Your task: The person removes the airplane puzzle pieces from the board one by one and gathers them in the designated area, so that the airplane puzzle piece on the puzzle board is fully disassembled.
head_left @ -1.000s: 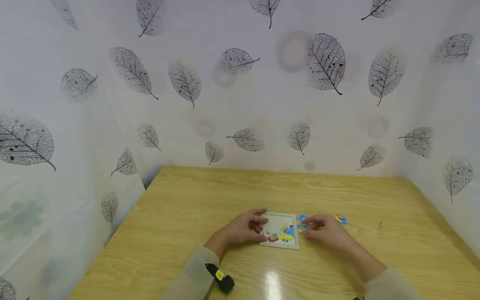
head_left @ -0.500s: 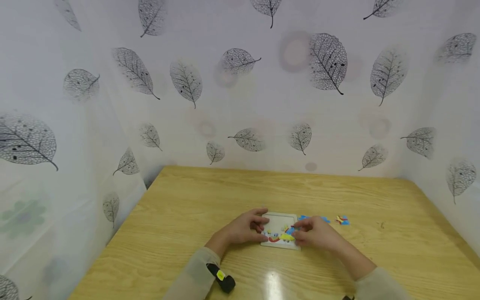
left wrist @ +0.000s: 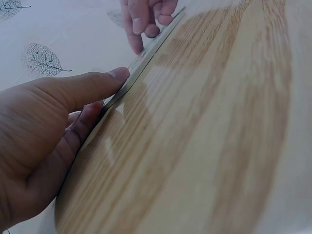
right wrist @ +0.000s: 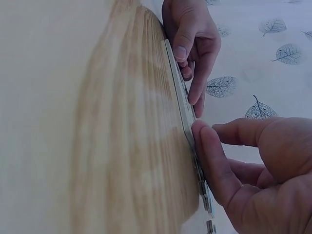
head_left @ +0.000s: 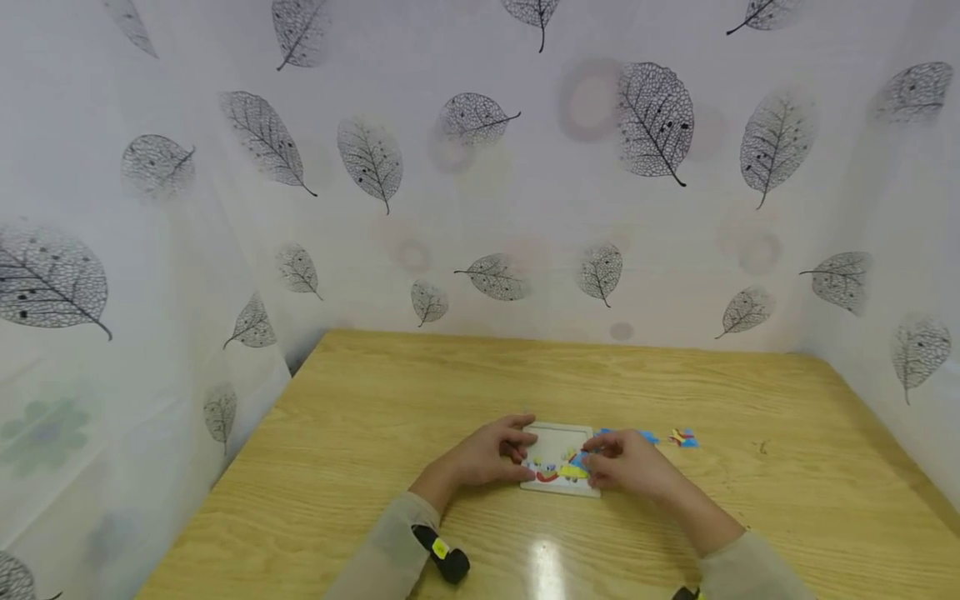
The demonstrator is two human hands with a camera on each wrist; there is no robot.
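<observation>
My left hand holds the left side of a square puzzle tray, its thumb on the near corner in the left wrist view. Colourful flat puzzle pieces, yellow, red and blue, lie along the near part of the tray; its far part shows bare white. At the tray's right rim, my right hand pinches a puzzle piece mostly hidden under its fingertips. In the right wrist view, the thumb and fingertips of the right hand are right at the tray's edge.
Beyond the right hand lie loose blue puzzle pieces. Farther right is another piece in red, yellow and blue. All of it is on a wood-grain table, with a leaf-print curtain behind and at the sides.
My right hand has moved left from the loose pieces onto the tray's right side, taking a piece along, and has stayed there since. The left hand keeps its place on the tray.
</observation>
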